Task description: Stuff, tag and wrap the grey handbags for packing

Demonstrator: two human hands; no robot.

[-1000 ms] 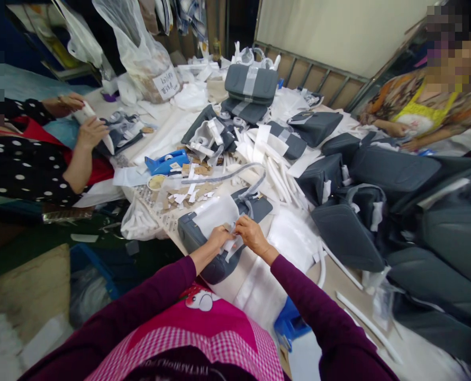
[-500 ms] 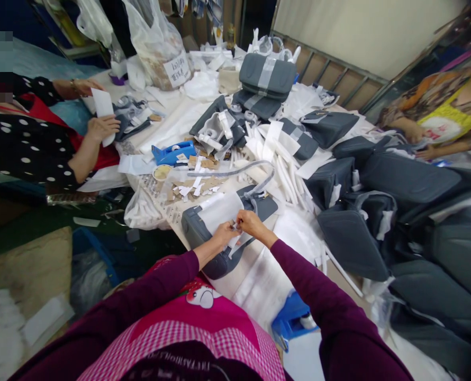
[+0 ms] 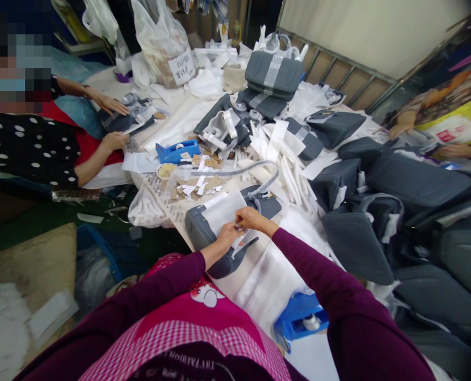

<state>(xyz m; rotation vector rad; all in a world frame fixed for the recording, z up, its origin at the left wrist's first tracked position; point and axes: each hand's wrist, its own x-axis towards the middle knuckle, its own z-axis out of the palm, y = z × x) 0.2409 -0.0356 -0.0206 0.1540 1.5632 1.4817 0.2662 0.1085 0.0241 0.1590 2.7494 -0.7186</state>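
Note:
A dark grey handbag (image 3: pixel 204 233) lies on the table in front of me, with a white sheet (image 3: pixel 222 209) over part of it. Its strap (image 3: pixel 265 185), wrapped in pale film, curves away over the far side. My left hand (image 3: pixel 228 234) and my right hand (image 3: pixel 251 219) meet above the bag, fingertips pinched close together. Something small sits between them, too small to name. A whitish strip hangs just below the fingers, against the bag.
Blue tape dispensers stand beyond the bag (image 3: pixel 178 152) and near my right forearm (image 3: pixel 299 320). White paper strips (image 3: pixel 289 164) and cardboard scraps (image 3: pixel 198 188) lie farther back. Grey bags (image 3: pixel 414 177) crowd the right. Co-workers' hands work at left (image 3: pixel 114 140) and far right.
My hands stay pinched together over the bag, with only slight finger movement. The co-worker at left has lowered the white piece and now has hands on the grey item. The view shifts slightly.

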